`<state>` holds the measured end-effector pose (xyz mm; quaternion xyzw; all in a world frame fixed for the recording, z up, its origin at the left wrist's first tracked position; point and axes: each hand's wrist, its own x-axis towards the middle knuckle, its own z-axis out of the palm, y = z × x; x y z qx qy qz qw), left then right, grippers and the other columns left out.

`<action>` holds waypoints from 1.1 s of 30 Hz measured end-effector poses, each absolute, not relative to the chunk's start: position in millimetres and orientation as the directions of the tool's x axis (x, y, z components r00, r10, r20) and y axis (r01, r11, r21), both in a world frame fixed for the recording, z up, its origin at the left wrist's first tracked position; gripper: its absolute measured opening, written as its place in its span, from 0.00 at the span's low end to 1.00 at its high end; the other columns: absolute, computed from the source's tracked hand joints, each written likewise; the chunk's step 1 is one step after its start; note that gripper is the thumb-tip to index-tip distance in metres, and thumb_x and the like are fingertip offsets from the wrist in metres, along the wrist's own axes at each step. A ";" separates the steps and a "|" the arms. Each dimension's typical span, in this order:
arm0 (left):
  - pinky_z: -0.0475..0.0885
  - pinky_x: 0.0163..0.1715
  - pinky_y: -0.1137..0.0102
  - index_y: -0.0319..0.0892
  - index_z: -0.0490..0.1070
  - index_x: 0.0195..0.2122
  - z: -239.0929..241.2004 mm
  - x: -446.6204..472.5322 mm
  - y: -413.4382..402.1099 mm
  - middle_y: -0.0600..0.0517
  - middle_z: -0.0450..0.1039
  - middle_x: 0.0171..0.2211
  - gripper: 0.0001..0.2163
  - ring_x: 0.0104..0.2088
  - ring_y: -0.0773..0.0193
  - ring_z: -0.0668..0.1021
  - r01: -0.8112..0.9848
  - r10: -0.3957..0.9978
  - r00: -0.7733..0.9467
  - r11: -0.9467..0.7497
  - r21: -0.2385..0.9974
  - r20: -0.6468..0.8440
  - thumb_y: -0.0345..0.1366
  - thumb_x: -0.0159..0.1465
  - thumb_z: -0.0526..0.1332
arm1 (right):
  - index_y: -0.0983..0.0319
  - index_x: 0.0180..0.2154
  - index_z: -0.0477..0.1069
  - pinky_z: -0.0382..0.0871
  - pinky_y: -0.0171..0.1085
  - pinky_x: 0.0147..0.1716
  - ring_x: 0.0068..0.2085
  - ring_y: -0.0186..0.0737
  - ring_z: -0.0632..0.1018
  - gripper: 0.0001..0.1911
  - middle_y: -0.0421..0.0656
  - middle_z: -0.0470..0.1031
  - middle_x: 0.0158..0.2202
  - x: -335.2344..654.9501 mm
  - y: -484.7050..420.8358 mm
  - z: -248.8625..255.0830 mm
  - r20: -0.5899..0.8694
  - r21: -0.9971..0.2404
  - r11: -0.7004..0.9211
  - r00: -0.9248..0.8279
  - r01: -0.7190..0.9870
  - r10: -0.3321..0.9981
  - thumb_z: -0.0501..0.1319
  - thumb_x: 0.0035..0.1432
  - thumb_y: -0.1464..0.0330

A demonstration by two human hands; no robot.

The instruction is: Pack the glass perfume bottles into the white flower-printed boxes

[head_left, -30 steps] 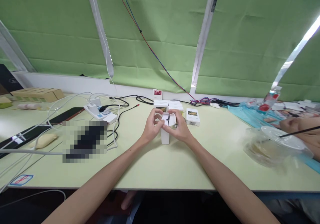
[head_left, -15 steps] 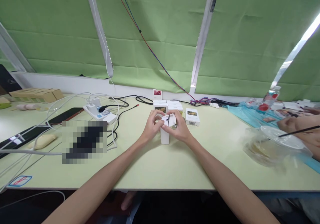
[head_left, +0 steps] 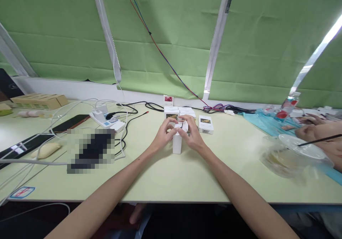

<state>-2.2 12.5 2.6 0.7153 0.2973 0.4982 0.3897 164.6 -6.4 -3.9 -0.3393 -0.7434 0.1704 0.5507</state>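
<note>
A small white carton (head_left: 177, 143) stands upright on the pale green table (head_left: 171, 175), in the middle. My left hand (head_left: 163, 136) and my right hand (head_left: 192, 136) meet at its top, fingers curled and pinching its white flaps. Right behind the carton lie several more small white boxes (head_left: 206, 124) with pictures on them, and one stands upright (head_left: 168, 100) at the wall.
A white power strip (head_left: 107, 122) with many cables and a dark phone (head_left: 70, 123) lie to the left. At the right another person's hand (head_left: 317, 136) rests by a clear plastic lidded bowl (head_left: 291, 153), a black stick and a water bottle (head_left: 288, 106). A cardboard box (head_left: 40, 100) sits far left.
The carton's top flaps have been folded down flatter between my fingers. The other person's hand at the right has shifted slightly.
</note>
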 end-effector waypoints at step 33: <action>0.71 0.33 0.72 0.45 0.67 0.50 0.8 3.3 7.6 0.48 0.69 0.50 0.17 0.34 0.66 0.69 0.143 0.748 0.442 -0.603 0.785 0.495 0.47 0.64 0.61 | 0.59 0.45 0.69 0.69 0.42 0.46 0.45 0.43 0.76 0.16 0.46 0.75 0.44 153.6 -8.1 -4.2 0.773 -0.613 0.703 0.090 0.360 0.628 0.50 0.68 0.57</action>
